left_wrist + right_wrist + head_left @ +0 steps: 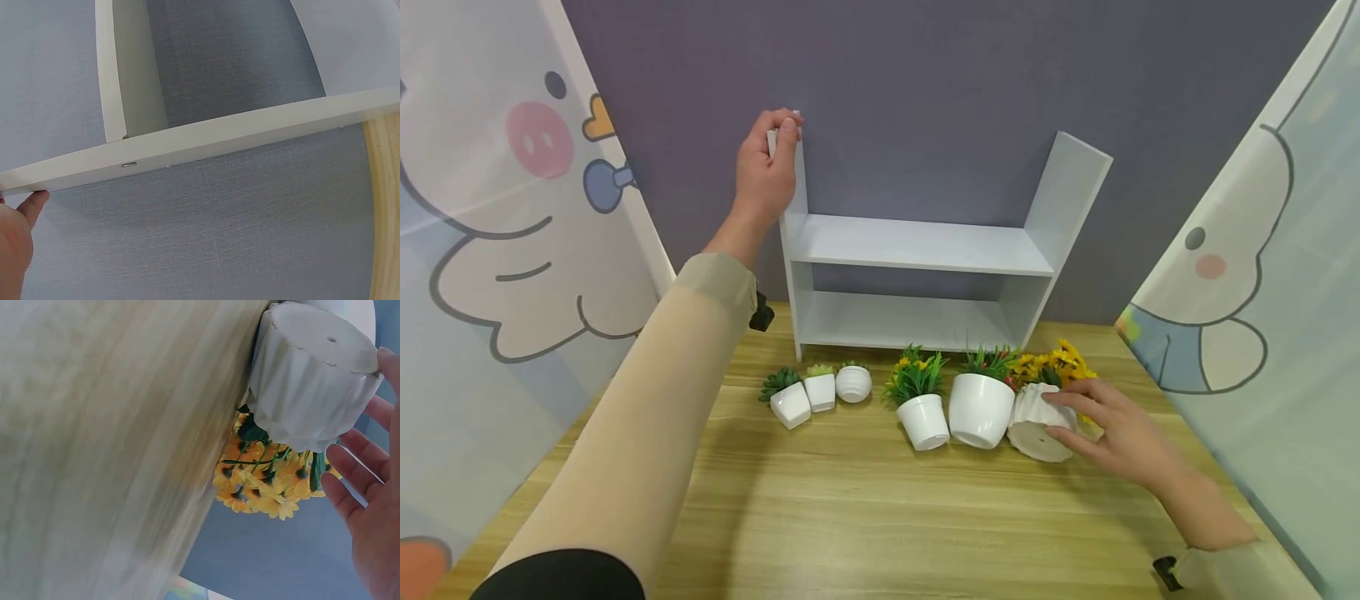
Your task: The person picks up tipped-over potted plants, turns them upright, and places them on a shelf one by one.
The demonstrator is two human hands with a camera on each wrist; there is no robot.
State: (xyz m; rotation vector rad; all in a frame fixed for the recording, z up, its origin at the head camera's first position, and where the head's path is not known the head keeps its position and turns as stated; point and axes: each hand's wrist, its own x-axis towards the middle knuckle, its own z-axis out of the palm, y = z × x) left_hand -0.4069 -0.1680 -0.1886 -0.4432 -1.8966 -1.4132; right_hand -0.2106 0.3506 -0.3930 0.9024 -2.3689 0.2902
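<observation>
My left hand [767,162] grips the top of the left side panel of a white shelf [917,243]. In the left wrist view, the thumb of that hand [15,244] presses on the panel's edge. At the right, my right hand [1116,429] is at a white fluted flowerpot [1041,412] with yellow flowers [1060,364], which lies tipped over on the table. In the right wrist view, the thumb is right at the rim of the pot's base [331,344]. The other fingers [356,469] extend loosely beside the pot and its flowers.
Two white pots of green plants, one slim [922,422] and one wide [981,410], lie left of the fluted pot. Three small succulent pots [820,392] lie farther left on the wooden table [850,517]. Printed cloth panels [1217,250] flank a grey wall [925,100].
</observation>
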